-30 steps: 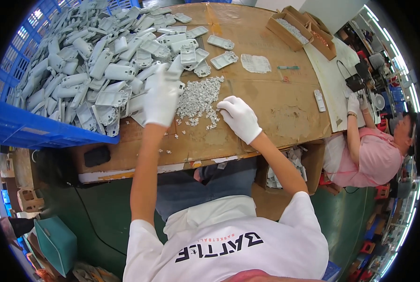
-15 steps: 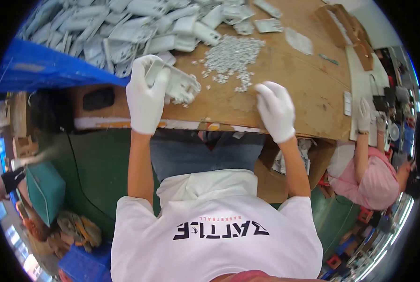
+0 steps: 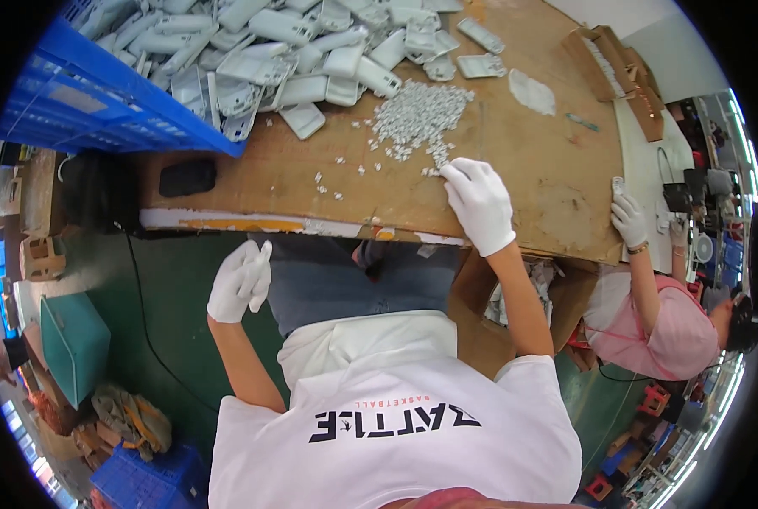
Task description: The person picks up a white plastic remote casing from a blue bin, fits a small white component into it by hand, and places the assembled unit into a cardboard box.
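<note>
My left hand [image 3: 241, 282], in a white glove, is off the table near my lap. Its fingers are curled together, and whatever they hold is too unclear to name. On the brown tabletop, my gloved right hand [image 3: 481, 205] rests its bunched fingertips against the near end of a heap of small white plastic pieces [image 3: 421, 119]. Its grip is hidden under the fingers. Beyond lies a pile of white plastic casings [image 3: 285, 27], with one casing [image 3: 302, 120] at its near edge. A few loose small pieces [image 3: 319, 182] lie nearer the table's front.
A blue crate [image 3: 116, 102] stands at the left, with a black object [image 3: 187, 177] beside it. A clear bag [image 3: 531, 92] lies to the right, near cardboard trays [image 3: 604, 64]. Below the table edge is an open carton [image 3: 472, 327]. A co-worker in pink [image 3: 659, 327] works at the right.
My left hand has left the tabletop and dropped toward my lap; the casing it held no longer shows there. My right hand has moved slightly left, to the small pieces.
</note>
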The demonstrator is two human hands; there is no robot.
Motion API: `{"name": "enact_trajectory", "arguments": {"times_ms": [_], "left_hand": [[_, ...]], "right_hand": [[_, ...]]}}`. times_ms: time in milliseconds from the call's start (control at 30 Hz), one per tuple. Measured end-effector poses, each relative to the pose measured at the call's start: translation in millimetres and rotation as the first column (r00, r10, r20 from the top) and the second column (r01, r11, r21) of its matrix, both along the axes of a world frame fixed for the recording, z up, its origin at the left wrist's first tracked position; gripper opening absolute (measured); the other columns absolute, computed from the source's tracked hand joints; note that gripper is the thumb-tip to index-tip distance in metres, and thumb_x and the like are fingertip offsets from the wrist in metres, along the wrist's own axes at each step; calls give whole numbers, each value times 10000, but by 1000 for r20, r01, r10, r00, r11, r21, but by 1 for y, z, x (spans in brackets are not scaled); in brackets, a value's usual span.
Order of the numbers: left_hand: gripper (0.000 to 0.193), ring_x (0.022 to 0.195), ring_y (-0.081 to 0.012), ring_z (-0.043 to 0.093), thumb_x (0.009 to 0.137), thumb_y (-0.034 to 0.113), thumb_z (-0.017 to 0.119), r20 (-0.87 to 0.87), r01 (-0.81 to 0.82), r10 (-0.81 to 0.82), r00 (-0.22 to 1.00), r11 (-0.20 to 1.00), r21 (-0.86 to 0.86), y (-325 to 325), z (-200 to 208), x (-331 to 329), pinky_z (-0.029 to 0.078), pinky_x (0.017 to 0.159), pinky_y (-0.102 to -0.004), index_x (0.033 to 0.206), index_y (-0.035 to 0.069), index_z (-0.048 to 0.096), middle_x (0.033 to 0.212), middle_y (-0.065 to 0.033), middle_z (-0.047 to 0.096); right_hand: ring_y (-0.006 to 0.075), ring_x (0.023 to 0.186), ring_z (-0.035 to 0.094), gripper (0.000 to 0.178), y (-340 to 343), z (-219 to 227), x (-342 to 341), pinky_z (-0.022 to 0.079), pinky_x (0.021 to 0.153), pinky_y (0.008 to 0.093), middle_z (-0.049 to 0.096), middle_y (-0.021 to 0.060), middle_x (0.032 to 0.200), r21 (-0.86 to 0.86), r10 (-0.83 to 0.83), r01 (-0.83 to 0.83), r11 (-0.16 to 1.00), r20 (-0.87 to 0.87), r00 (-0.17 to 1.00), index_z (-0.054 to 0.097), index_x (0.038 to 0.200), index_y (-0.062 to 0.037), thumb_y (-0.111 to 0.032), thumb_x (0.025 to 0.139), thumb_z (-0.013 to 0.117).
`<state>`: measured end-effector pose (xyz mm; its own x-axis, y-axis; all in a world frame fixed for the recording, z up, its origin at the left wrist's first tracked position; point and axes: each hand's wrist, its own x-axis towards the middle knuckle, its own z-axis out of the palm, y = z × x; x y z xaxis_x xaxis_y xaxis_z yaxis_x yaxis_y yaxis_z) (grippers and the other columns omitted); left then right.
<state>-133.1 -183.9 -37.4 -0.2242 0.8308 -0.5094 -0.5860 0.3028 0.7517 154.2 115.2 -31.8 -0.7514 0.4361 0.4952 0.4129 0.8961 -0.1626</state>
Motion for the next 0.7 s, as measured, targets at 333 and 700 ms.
{"name": "enact_trajectory", "arguments": {"times_ms": [333, 700], "left_hand": [[774, 747, -210, 662, 803, -80, 578, -90, 183, -176, 980, 979, 85, 68, 43, 54, 556, 617, -330, 1515, 116, 345, 1014, -111, 609], [398, 975, -129, 669, 872, 128, 624, -492, 65, -34, 870, 997, 48, 95, 28, 88, 527, 880, -295, 1245, -5, 591, 1085, -86, 710]], "right_hand": [[244, 832, 624, 143, -2, 7, -11, 532, 718, 368, 602, 32, 892, -49, -55, 49, 998, -119, 991, 597, 846, -120, -60, 794, 716], [257, 788, 623, 140, -20, 8, -25, 527, 674, 376, 595, 40, 868, -149, -177, 159, 976, -115, 977, 635, 925, -124, -69, 825, 716]]}}
